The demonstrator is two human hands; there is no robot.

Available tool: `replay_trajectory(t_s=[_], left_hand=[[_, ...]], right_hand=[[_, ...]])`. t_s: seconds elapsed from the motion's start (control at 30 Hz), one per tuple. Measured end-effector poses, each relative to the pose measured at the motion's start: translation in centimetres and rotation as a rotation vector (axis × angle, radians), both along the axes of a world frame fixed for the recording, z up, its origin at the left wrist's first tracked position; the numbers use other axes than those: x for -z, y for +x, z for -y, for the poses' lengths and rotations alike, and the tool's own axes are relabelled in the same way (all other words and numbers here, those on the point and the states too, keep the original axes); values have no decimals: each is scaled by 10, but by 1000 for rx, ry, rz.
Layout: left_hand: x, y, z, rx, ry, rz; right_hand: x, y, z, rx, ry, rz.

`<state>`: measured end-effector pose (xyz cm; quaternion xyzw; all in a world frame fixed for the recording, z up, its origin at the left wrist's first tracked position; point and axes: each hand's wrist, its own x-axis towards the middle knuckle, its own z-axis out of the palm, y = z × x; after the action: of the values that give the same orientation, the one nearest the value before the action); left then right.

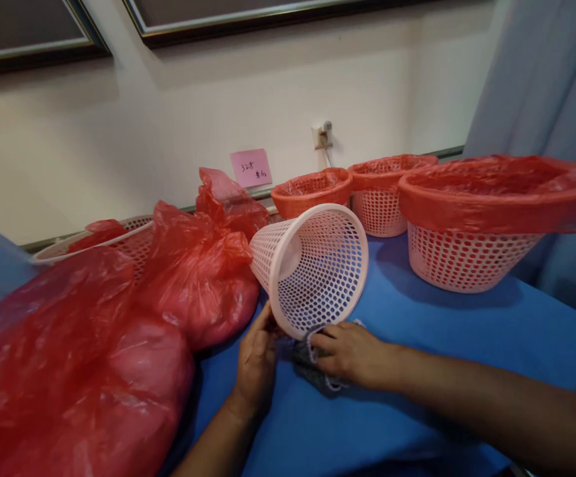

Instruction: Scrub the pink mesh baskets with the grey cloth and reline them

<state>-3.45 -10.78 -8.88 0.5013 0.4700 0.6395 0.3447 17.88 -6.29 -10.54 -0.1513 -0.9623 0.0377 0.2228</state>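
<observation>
A pale pink perforated wastebasket point(268, 255) lies tipped over in front of me, its round mouth facing my way and nothing inside. My left hand point(257, 361) grips the lower left of its rim, the fingertips partly hidden behind it. At the bottom of the rim, my right hand point(350, 354) is closed on a dark grey cloth point(312, 371) with a light edge. The cloth touches the rim there. Both hands are close to the blue tabletop point(298, 430).
Full red plastic bags point(94, 371) crowd the left side, before another basket point(142, 245). Three bag-lined baskets stand behind and right, the largest basket point(467, 258) nearest. A pink note point(251, 167) and a wall socket with a plug point(322, 136) are at the back.
</observation>
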Motion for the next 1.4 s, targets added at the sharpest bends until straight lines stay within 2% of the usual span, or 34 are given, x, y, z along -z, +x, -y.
replay_trajectory(t_s=[0.07,0.13,0.2,0.3,0.4,0.43,0.5,0.6,0.67,0.73,0.8,0.83,0.9,0.93,0.97,1.03,1.1,1.17,1.2,1.23,1.27,1.33,1.4], left_hand=[[-3,-2,-1,-17,-4,13],[-6,-4,-1,-84,2,11],[-8,-6,-1,-128,-3,11],[-9,-8,-1,-143,-29,12],[-9,-7,-2,-147,-19,17],[-8,-6,-3,-151,-11,16],[-7,-5,-3,-158,3,8],[-6,-4,-1,-166,0,-1],[-5,-4,0,-157,-21,-3],[-4,-5,2,-133,-43,5],[-4,-7,2,-124,-42,-2],[-5,-7,2,-128,-33,-15],[-6,-8,2,-145,-10,-49],[-7,-7,2,-147,-3,-57],[-8,-7,2,-145,5,-55],[-9,-5,1,-134,17,-39],[-9,-4,1,-113,23,-29],[-8,-2,2,-101,25,-27],[-7,-2,2,-107,26,-27],[-7,-1,2,-122,29,-27],[-7,0,1,-145,35,-28],[-10,2,1,-196,52,-38],[-20,5,-1,-258,84,-29]], right_hand=[[13,18,-10,77,-48,57],[12,38,-29,162,-67,106],[2,58,-51,277,-49,169],[-17,80,-80,550,16,199],[-23,83,-90,765,20,145],[-20,78,-86,772,-27,123],[-9,62,-65,692,-167,89],[3,27,-14,443,-356,13],[-6,4,15,205,-494,-160],[-32,-15,24,50,-492,-320],[-69,-24,6,-20,-377,-471],[-86,-23,-13,-3,-297,-536],[-112,-12,-59,149,-157,-674],[-118,-2,-83,263,-126,-723],[-117,11,-104,374,-112,-749],[-97,36,-129,542,-117,-728],[-59,54,-130,686,-194,-660],[-16,58,-108,750,-375,-567],[2,55,-92,713,-486,-530],[17,51,-74,616,-601,-488],[28,45,-56,551,-656,-456],[38,38,-26,351,-786,-403],[37,41,-10,130,-914,-364]])
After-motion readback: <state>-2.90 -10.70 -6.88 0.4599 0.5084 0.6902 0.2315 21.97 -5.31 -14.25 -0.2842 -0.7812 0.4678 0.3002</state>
